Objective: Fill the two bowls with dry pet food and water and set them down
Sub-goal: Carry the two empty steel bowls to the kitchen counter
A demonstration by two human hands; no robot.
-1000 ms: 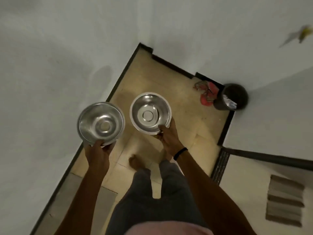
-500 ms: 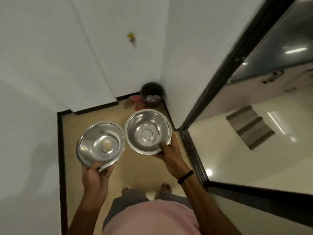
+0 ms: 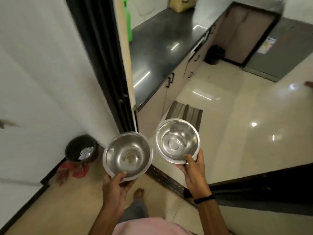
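Observation:
Two shiny steel bowls are held in front of me, both upright with nothing inside but reflections. My left hand (image 3: pixel 116 185) grips the near rim of the left bowl (image 3: pixel 127 155), thumb over the edge. My right hand (image 3: pixel 194 168) holds the right bowl (image 3: pixel 177 140) the same way at its near rim; a black band circles that wrist. The two bowls are apart, the right one slightly higher and further forward, over the doorway threshold.
A black door frame (image 3: pixel 108 65) stands just ahead on the left. Beyond it lie a dark kitchen counter (image 3: pixel 162 48), a striped mat (image 3: pixel 186 111), glossy floor and a small dark bin (image 3: pixel 214 54). A black bucket (image 3: pixel 81 150) and red slippers (image 3: pixel 72 172) sit at left.
My view has swung right from the corridor corner toward the kitchen doorway. Both bowls stay in my hands and have drifted further apart, the right one moving ahead.

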